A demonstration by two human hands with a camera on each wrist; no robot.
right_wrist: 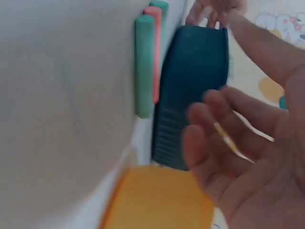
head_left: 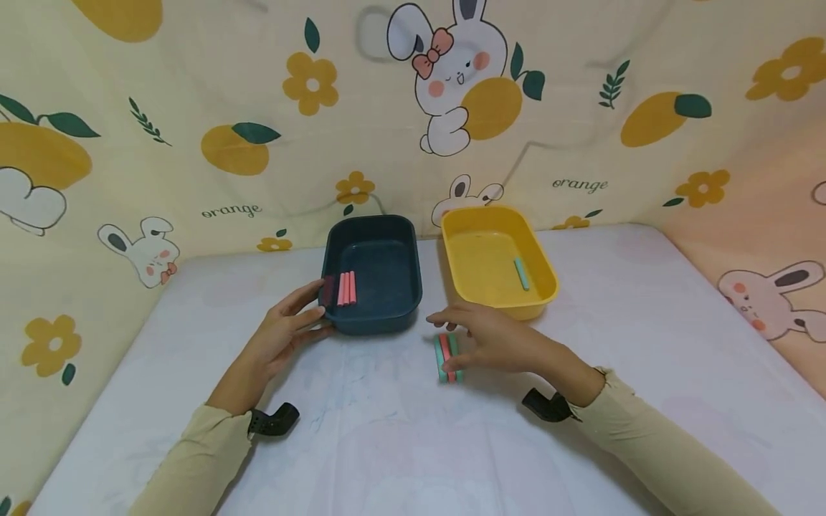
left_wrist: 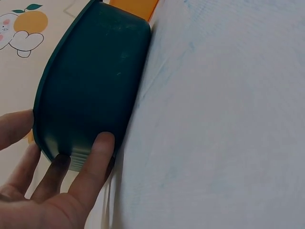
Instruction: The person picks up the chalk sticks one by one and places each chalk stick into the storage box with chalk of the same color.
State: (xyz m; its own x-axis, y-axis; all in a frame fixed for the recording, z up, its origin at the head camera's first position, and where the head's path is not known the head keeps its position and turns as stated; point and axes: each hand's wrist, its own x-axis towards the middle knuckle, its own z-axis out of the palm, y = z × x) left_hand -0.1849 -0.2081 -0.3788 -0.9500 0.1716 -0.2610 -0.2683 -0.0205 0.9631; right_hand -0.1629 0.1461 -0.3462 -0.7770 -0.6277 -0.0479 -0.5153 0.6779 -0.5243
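My left hand (head_left: pixel 282 338) rests its spread fingers against the left front corner of the dark blue bin (head_left: pixel 387 265). Inside that bin, by its left wall, several pink chalk sticks (head_left: pixel 347 289) lie side by side. My right hand (head_left: pixel 497 340) hovers, fingers loosely bent, over chalk sticks on the table: a green stick (right_wrist: pixel 144 67), a pink stick (right_wrist: pixel 156 57) and another green one (right_wrist: pixel 164 9) in a row. Nothing is held in it; in the right wrist view its fingers are apart from the chalk. One green chalk stick (head_left: pixel 521 274) lies in the yellow bin (head_left: pixel 477 261).
Both bins stand side by side at the back of the white-covered table (head_left: pixel 387 444), close to the patterned cloth backdrop (head_left: pixel 361 143). A black wrist strap piece (head_left: pixel 274 419) sits on my left sleeve, and a similar one (head_left: pixel 547 405) on my right.
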